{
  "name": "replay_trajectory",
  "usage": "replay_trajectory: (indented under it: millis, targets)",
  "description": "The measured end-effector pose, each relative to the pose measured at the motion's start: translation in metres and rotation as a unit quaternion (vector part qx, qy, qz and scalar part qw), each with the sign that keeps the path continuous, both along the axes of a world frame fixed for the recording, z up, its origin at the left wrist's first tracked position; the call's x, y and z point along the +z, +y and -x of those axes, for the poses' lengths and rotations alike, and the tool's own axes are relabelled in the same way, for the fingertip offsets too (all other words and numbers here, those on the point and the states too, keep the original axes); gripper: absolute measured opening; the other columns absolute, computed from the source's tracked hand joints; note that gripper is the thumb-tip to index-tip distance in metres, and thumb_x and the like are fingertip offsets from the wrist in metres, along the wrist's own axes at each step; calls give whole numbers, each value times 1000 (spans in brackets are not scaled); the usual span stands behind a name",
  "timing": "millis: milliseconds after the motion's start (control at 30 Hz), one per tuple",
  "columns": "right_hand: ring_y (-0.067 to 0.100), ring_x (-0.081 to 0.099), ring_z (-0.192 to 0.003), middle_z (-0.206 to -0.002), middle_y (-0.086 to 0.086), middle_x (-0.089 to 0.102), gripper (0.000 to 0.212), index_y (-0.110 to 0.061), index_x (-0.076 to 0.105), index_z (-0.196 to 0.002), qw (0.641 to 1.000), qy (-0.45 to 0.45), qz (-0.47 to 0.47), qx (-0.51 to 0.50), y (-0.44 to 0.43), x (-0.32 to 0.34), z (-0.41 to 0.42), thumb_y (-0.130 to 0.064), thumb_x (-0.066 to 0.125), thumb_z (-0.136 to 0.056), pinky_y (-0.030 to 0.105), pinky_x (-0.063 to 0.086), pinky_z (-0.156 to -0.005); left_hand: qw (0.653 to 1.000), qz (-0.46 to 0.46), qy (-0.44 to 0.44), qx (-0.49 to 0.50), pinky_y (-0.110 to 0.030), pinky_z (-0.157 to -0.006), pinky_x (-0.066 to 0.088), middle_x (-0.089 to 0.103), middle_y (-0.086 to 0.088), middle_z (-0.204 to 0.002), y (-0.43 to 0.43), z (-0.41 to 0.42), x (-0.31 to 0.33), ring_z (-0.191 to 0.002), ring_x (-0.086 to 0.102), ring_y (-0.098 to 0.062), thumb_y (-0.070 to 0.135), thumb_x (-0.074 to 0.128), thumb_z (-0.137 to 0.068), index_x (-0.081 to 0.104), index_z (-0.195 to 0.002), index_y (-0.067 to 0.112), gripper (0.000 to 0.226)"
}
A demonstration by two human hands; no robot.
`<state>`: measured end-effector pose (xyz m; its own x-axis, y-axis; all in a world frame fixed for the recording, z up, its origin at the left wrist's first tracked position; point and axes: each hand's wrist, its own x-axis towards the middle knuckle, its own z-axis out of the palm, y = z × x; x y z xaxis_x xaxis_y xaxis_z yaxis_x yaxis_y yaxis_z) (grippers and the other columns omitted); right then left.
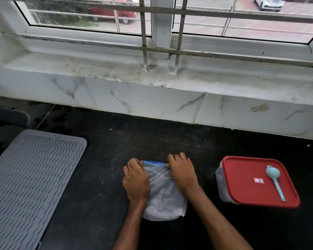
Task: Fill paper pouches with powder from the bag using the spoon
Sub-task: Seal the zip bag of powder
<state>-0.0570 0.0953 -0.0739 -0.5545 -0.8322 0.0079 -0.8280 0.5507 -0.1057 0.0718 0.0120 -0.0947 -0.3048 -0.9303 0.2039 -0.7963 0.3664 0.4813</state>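
Clear crinkled plastic bag with blue zip strip, white powder inside — near front edge of black speckled countertop. Left hand, right hand pinch zip's two ends. Pale blue spoon lies on red-lidded box — right side. Grey ribbed mat at left edge; marble sill behind.

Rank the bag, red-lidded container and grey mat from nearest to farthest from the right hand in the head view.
1. bag, held by the right hand.
2. red-lidded container, on its right.
3. grey mat, far left.

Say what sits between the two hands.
The blue zip edge of the bag, its ends pinched by the left hand and right hand; head view.
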Motion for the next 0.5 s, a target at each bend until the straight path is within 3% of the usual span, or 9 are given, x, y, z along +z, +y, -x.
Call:
replay_trajectory:
  millis: [33,100,133,200,267,433,500]
  targets:
    - [26,59,-96,-103,6,64,25,-19,62,-101,999,50,-1,-10,0,-4,-6,-33,74,-84,43,49,-75,1000,7,-9,0,-39,-50,47,58,-3,-85,0,0,-2,-80,59,-27,25,58,-95,48,-90,17,14]
    - [29,61,-107,-120,10,64,36,-16,67,-113,995,63,66,-34,-7,-8,-22,-25,76,-79,53,51,-87,999,14,-36,1,-39,-51,47,58,-4,-86,0,0,-6,-79,59,-27,26,61,-94,50,-90,17,14]
    - [28,58,-119,-133,9,60,39,-15,64,-123,994,34,98,-25,-13,-10,-31,-24,67,-85,57,45,-98,998,15,-53,4,-40,-53,48,58,-4,-87,-1,1,-7,-81,59,-27,26,62,-93,50,-91,17,15]
    - [20,39,-142,-154,0,40,48,-19,49,-143,991,-64,117,5,-18,-18,-53,-33,45,-97,54,18,-117,997,20,-72,9,-41,-57,48,59,-5,-88,-2,1,-9,-82,59,-28,26,63,-93,52,-91,16,15]
    - [13,19,-150,-162,-8,21,56,-24,31,-153,990,-107,95,2,-12,-32,-61,-45,30,-101,44,1,-120,998,24,-63,1,-40,-57,47,59,-5,-87,-3,0,-8,-81,59,-28,25,63,-93,53,-90,15,14]
    - [9,-7,-151,-163,-15,-5,66,-28,3,-157,990,-101,47,-87,15,-38,-26,-58,19,-100,42,-13,-120,998,6,-63,-9,-38,-55,45,59,-5,-86,-2,2,-1,-78,59,-28,24,63,-92,53,-89,15,14]
    - [8,-14,-150,-164,-13,-8,65,-27,-1,-157,988,-113,37,-102,17,-34,-21,-55,18,-101,45,-15,-120,1000,-10,-19,-1,-41,-61,46,60,-5,-90,-3,2,2,-83,59,-29,24,61,-93,54,-92,15,11]
